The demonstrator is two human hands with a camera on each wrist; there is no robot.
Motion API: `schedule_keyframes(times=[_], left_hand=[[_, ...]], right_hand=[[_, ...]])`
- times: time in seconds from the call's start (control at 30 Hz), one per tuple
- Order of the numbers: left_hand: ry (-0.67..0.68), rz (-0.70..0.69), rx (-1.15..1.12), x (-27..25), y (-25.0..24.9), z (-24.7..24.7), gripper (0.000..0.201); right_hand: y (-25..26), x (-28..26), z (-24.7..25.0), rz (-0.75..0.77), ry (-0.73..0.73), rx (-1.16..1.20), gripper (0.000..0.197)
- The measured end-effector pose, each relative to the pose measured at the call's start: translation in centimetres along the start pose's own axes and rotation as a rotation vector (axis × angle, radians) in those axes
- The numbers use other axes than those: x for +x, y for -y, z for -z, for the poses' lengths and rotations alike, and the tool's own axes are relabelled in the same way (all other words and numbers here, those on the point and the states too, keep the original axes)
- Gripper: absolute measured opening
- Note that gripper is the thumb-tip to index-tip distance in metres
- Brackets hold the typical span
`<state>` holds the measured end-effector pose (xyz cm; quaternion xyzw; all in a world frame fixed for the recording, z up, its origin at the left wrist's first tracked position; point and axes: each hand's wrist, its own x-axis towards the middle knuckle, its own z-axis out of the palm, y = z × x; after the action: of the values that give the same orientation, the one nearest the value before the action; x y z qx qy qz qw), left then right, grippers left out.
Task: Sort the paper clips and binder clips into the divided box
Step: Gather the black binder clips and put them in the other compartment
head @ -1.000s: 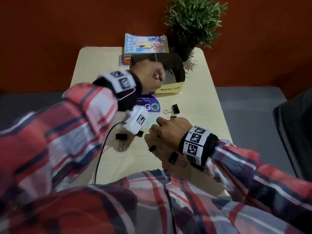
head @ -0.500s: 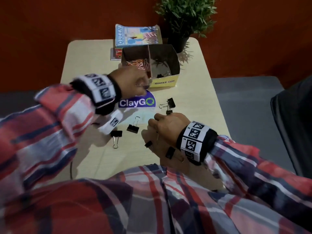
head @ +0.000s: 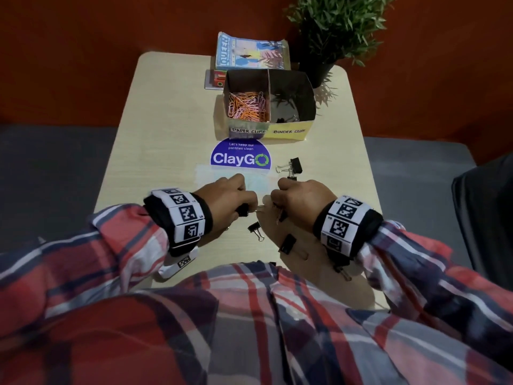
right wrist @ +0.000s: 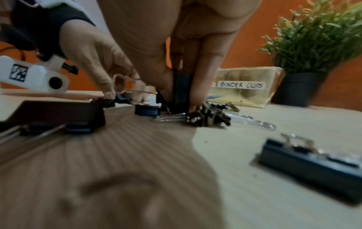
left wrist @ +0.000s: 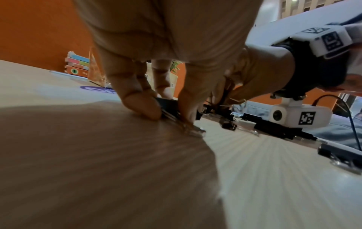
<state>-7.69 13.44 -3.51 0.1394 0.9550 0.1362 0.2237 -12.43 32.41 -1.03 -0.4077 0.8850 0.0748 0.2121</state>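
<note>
The divided box stands mid-table, labelled for paper clips on the left and binder clips on the right. Its left compartment holds orange and pink paper clips; a few binder clips lie in the right one. Near the front edge my left hand pinches a black binder clip that rests on the table. Close beside it, my right hand pinches another black binder clip, held upright. Loose binder clips lie around the hands: a pair beyond the right hand, one between the wrists, and one under the right wrist.
A stack of books and a potted plant stand behind the box at the table's far end. A purple ClayGo sticker is on the table in front of the box. Grey floor lies on both sides.
My left hand has drawn back from the box to the near table and taken hold of a binder clip. The right hand has stayed in place with its clip.
</note>
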Motion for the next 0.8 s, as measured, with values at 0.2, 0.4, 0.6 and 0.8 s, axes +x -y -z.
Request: schedule_keyframes(times=[0.2, 0.4, 0.6, 0.8], left_hand=[[-0.011, -0.021, 0.013, 0.5, -1.2, -0.3, 0.029], [-0.004, -0.007, -0.019, 0.6, -1.7, -0.6, 0.026], [-0.012, 0.019, -0.036, 0.6, -1.5, -0.2, 0.023], [-0.02, 0.109, -0.171, 1.0, -0.4, 2.8, 0.019]], right_hand=[[-4.4, 0.8, 4.0, -0.201, -0.46, 0.384, 0.013], [-9.3, 7.1, 10.0, -0.295, -0.594, 0.277, 0.024], [-10.4, 10.2, 9.0, -0.367, -0.347, 0.253, 0.028], [-8.5, -0.1, 5.1, -0.326, -0.423, 0.373, 0.051]])
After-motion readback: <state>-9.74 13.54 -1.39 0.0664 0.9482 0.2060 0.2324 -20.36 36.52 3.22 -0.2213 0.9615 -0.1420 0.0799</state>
